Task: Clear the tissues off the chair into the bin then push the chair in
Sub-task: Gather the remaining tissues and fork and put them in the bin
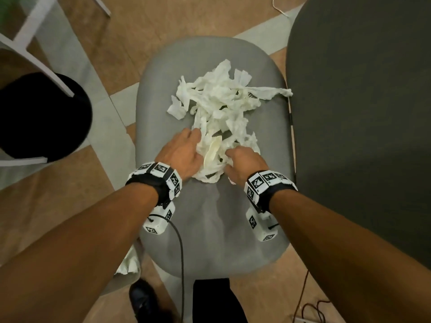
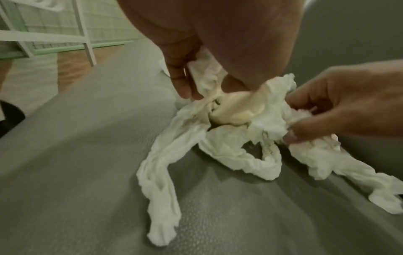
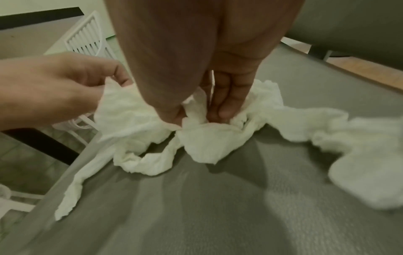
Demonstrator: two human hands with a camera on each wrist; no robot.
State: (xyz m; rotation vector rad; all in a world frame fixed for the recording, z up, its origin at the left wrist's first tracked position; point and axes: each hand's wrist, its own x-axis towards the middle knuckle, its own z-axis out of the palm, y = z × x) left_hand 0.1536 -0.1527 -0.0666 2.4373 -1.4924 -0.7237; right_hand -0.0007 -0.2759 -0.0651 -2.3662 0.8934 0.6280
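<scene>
A loose pile of torn white tissues point(image 1: 221, 108) lies on the grey chair seat point(image 1: 210, 229), spread from its middle toward the far edge. My left hand point(image 1: 186, 148) digs into the pile's near left side, and in the left wrist view its thumb and fingers point(image 2: 181, 86) pinch a bunch of tissues point(image 2: 235, 120). My right hand point(image 1: 240, 159) grips the near right side. In the right wrist view its fingers point(image 3: 226, 107) curl into the tissues point(image 3: 209, 138). A black round bin point(image 1: 46, 117) stands on the floor to the left of the chair.
A dark round table point(image 1: 361, 113) borders the chair on the right. White chair legs point(image 1: 42, 54) cross over the bin at the left. One tissue point(image 1: 129, 262) lies on the floor under the seat's near left edge. Cables point(image 1: 303, 299) trail on the floor at right.
</scene>
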